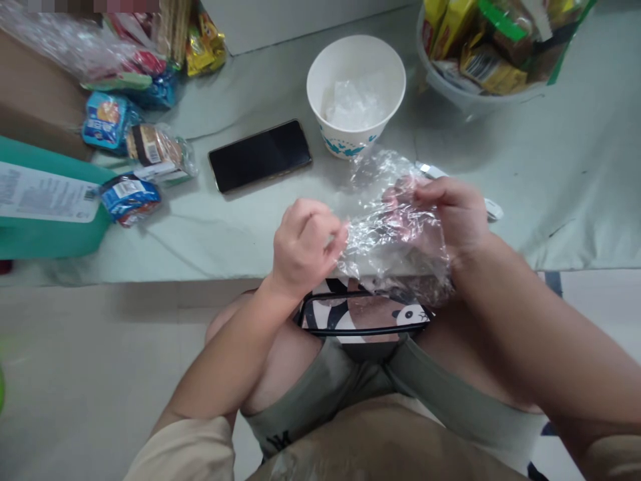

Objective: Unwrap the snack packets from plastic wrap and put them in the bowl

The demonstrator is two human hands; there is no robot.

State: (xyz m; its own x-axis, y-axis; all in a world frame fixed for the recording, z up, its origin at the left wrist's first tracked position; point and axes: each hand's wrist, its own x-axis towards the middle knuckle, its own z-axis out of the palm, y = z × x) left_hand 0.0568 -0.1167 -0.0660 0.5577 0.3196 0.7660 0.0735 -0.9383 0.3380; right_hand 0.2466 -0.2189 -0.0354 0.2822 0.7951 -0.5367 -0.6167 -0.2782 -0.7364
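A crinkled clear plastic bag (385,230) is stretched between my two hands above the table's front edge. My left hand (308,247) pinches its left side with curled fingers. On the other side, my right hand (458,210) grips the bag near its upper right, and some of those fingers show pink through the film. Just beyond the bag stands a white paper tub (356,80) with a blue pattern, holding crumpled clear or whitish plastic. A white object (493,210), partly hidden behind my right hand, lies on the table.
A black phone (260,157) lies left of the tub. Several wrapped snacks (130,197) and a green jug (50,200) are at the left. A clear bowl (465,100) of packets stands back right. A black-rimmed patterned tray or bag (365,314) is by my lap.
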